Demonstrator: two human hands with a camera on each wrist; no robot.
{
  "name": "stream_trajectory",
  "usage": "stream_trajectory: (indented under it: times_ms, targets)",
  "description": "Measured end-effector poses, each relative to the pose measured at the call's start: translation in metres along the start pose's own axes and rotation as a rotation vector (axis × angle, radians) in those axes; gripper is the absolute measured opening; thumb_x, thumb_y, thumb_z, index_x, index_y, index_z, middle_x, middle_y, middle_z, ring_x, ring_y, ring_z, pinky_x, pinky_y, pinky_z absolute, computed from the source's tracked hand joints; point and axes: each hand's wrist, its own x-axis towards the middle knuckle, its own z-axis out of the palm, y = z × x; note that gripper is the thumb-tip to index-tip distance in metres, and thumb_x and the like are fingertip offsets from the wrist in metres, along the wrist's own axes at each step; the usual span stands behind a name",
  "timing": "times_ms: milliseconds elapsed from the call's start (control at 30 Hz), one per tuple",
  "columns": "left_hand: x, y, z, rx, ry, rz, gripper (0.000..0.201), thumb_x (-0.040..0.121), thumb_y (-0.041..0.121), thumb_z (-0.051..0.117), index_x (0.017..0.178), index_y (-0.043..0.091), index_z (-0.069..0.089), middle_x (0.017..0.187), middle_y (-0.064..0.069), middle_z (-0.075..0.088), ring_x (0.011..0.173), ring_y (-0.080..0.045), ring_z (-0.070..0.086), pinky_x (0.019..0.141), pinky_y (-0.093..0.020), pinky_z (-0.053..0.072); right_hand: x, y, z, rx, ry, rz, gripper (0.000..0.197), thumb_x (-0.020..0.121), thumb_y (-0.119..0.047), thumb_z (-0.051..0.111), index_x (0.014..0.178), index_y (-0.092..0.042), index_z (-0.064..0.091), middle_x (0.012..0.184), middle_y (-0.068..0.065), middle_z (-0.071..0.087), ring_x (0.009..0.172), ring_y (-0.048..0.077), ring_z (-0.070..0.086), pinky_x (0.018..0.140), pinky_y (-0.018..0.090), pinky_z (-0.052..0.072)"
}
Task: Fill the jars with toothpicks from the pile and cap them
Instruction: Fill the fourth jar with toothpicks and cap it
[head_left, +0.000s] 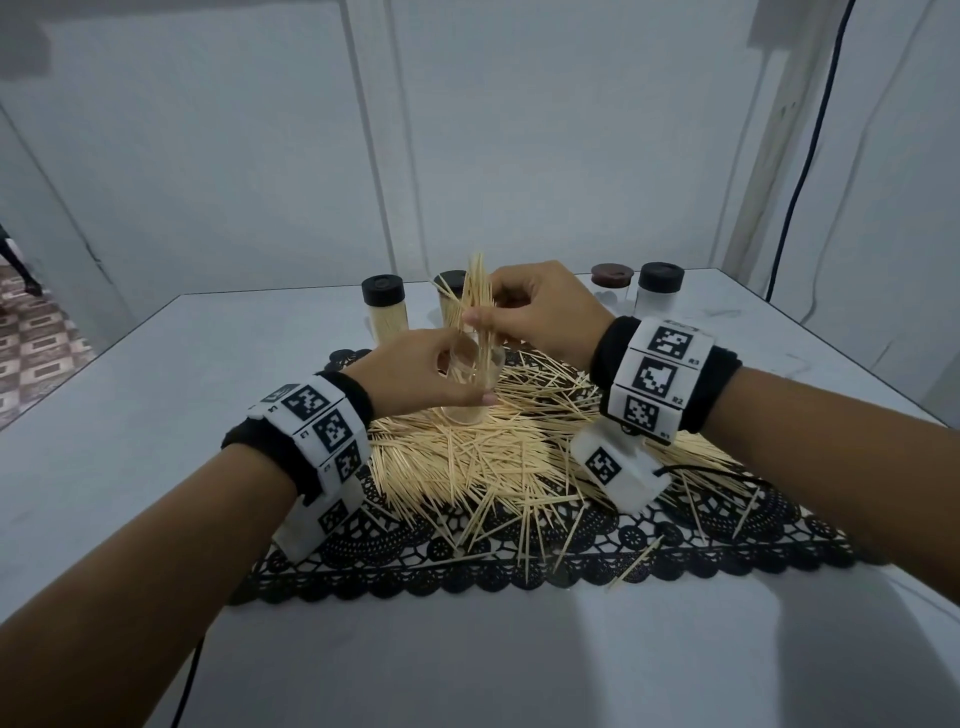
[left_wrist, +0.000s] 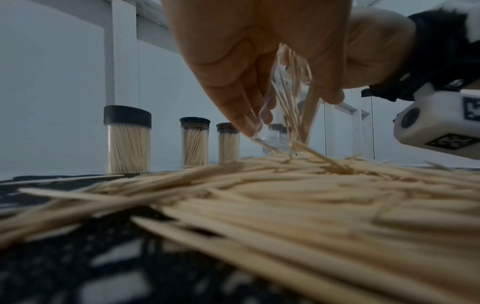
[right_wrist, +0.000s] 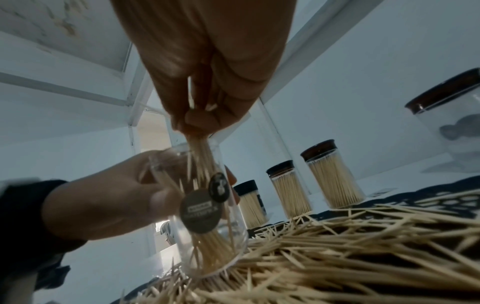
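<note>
Clear cylindrical plastic jar (head_left: 470, 384): partly filled, gripped by left hand (head_left: 415, 374). Pale wooden toothpick bundle (head_left: 475, 306): pinched by right hand (head_left: 545, 306), entering its mouth. Three black-capped jars (right_wrist: 333, 174): full.

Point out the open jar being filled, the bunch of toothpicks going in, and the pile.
open jar (right_wrist: 207, 242), right wrist view, lower clear wall.
bunch of toothpicks (head_left: 475, 291), head view, upper stems.
pile (head_left: 467, 457), head view, middle.

Black lace mat (head_left: 649, 551); pale tan toothpicks (head_left: 467, 457).
</note>
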Motion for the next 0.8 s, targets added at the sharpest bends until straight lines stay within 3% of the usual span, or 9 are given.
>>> stream_trajectory:
  times_ms: [100,233,367,467,533,700,800]
  targets:
    - [0.0,0.0,0.0,-0.017,0.01,0.009,0.053,0.074,0.045,0.072,0.117,0.018,0.059,0.105,0.006,0.062,0.099,-0.011,0.056,0.082,-0.02,0.042,0.0,-0.001,0.0,-0.054,-0.07,0.01,0.009,0.081,-0.013,0.069,0.078,-0.005,0.066,0.061,0.002,0.059,0.05,0.005,0.053,0.053,0.021,0.046]
    - [-0.001,0.002,-0.001,-0.015,0.004,0.035,0.052,0.074,0.047,0.071,0.118,0.023,0.057,0.1,0.008,0.06,0.094,-0.01,0.056,0.072,-0.01,0.037,-0.003,0.0,-0.001,-0.119,-0.066,-0.018,0.011,0.08,-0.016,0.071,0.087,-0.008,0.071,0.068,-0.009,0.061,0.054,-0.006,0.054,0.057,0.009,0.043]
    - [0.0,0.002,-0.001,0.012,0.02,0.023,0.054,0.074,0.047,0.071,0.119,0.019,0.056,0.103,0.007,0.06,0.095,-0.01,0.054,0.072,-0.014,0.037,-0.005,-0.001,-0.004,-0.167,-0.049,-0.036,0.009,0.081,-0.013,0.069,0.088,-0.008,0.073,0.069,-0.012,0.06,0.057,-0.008,0.054,0.062,0.009,0.044]
    - [0.0,0.001,0.0,0.021,0.043,0.003,0.056,0.072,0.049,0.073,0.117,0.02,0.056,0.093,0.01,0.058,0.081,-0.005,0.051,0.064,-0.018,0.035,-0.009,-0.004,-0.004,-0.29,-0.097,-0.086,0.009,0.082,-0.013,0.068,0.087,-0.008,0.073,0.067,-0.017,0.057,0.06,-0.013,0.052,0.062,0.005,0.04]
    - [0.0,0.0,0.0,0.003,0.056,0.012,0.054,0.072,0.047,0.073,0.117,0.021,0.056,0.086,0.015,0.054,0.074,0.001,0.047,0.06,-0.014,0.032,-0.011,-0.007,-0.005,-0.385,-0.133,-0.148,0.011,0.084,-0.013,0.067,0.088,-0.006,0.073,0.067,-0.019,0.051,0.063,-0.018,0.049,0.063,0.003,0.037]
    - [-0.001,0.001,-0.001,-0.015,0.096,0.061,0.044,0.075,0.038,0.075,0.112,0.025,0.054,0.08,0.025,0.047,0.07,0.01,0.045,0.059,-0.005,0.033,-0.012,-0.002,-0.002,-0.486,-0.101,-0.188,0.018,0.089,-0.018,0.057,0.097,-0.009,0.071,0.086,-0.006,0.042,0.069,0.0,0.041,0.064,0.005,0.031]
    - [-0.002,0.001,-0.002,-0.037,0.118,0.087,0.045,0.074,0.035,0.076,0.111,0.023,0.054,0.086,0.022,0.049,0.08,0.004,0.051,0.071,-0.008,0.038,-0.014,0.001,0.0,-0.595,-0.126,-0.217,0.027,0.088,-0.009,0.05,0.11,-0.01,0.067,0.1,0.0,0.037,0.084,0.012,0.041,0.076,0.021,0.041]
